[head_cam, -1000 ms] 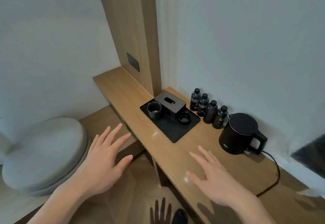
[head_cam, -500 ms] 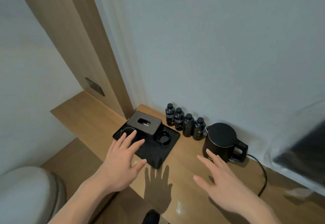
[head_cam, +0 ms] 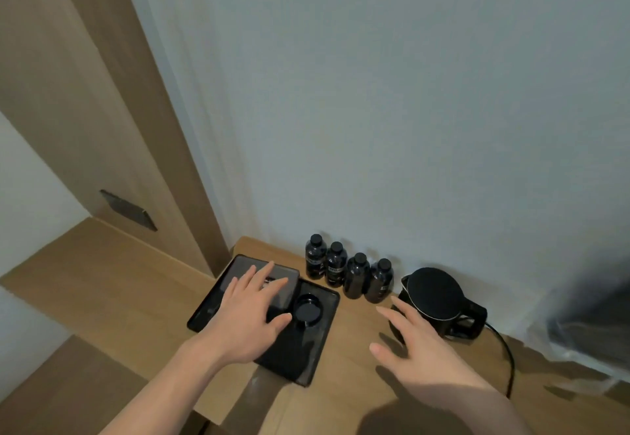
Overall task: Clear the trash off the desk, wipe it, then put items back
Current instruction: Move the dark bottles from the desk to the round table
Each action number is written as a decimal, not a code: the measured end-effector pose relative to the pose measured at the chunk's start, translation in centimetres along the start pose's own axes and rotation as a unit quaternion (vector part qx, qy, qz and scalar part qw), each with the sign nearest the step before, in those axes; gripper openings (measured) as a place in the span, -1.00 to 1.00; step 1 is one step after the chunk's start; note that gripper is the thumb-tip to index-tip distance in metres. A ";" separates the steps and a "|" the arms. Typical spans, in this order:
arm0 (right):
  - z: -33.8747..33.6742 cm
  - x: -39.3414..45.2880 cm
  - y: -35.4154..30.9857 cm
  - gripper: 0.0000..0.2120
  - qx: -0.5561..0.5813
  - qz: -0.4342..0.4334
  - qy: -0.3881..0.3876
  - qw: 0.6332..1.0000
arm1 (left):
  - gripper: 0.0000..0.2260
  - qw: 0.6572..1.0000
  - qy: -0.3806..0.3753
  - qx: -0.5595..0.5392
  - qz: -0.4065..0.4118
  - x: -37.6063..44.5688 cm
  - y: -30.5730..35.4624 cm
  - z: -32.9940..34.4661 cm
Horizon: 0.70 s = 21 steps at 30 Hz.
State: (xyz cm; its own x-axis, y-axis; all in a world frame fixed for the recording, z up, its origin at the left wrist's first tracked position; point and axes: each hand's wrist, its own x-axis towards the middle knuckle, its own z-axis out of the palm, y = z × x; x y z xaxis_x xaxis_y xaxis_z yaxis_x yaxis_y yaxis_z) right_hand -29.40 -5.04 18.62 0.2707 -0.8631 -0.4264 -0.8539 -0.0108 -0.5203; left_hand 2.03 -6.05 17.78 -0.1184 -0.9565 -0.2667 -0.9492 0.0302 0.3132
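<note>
Reaching over the black tray [head_cam: 308, 363], the left hand [head_cam: 245, 318] is spread flat, fingers apart, w/ fingertips over the black tissue box [head_cam: 286, 284]; can't tell if they touch it. Holds nothing. Right hand [head_cam: 419, 356] also open, fingers splayed above the wooden bench [head_cam: 112, 284], just beside the black kettle [head_cam: 439, 301], not gripping it. Round black cup [head_cam: 308, 310] sits on the tray by the left thumb. Four dark bottles [head_cam: 347, 272] line the wall btw tray and kettle.
</note>
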 end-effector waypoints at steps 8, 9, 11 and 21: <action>1.4 5.0 -3.4 -0.33 0.017 0.054 0.017 0.998 | -0.38 0.999 -0.039 0.011 0.036 6.4 -5.2 0.0; 1.5 5.5 -3.6 -0.33 0.020 0.056 0.022 0.998 | -0.37 0.998 -0.040 0.011 0.043 7.5 -5.5 0.0; 1.6 6.8 -4.0 -0.32 0.020 0.056 0.036 0.998 | -0.36 0.997 -0.043 0.012 0.058 9.8 -5.8 0.0; 1.9 17.6 -4.8 -0.28 -0.012 0.054 0.058 0.997 | -0.31 0.992 -0.070 -0.049 0.091 20.9 -4.8 2.1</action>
State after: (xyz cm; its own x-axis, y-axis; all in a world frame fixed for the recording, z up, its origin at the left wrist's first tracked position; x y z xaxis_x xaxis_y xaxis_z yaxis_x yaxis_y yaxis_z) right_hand -19.75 -19.24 12.22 0.1251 -0.9121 -0.3904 -0.8864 0.0740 -0.4569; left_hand 3.49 -25.57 8.79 -0.3317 -0.8879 -0.3186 -0.8763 0.1649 0.4527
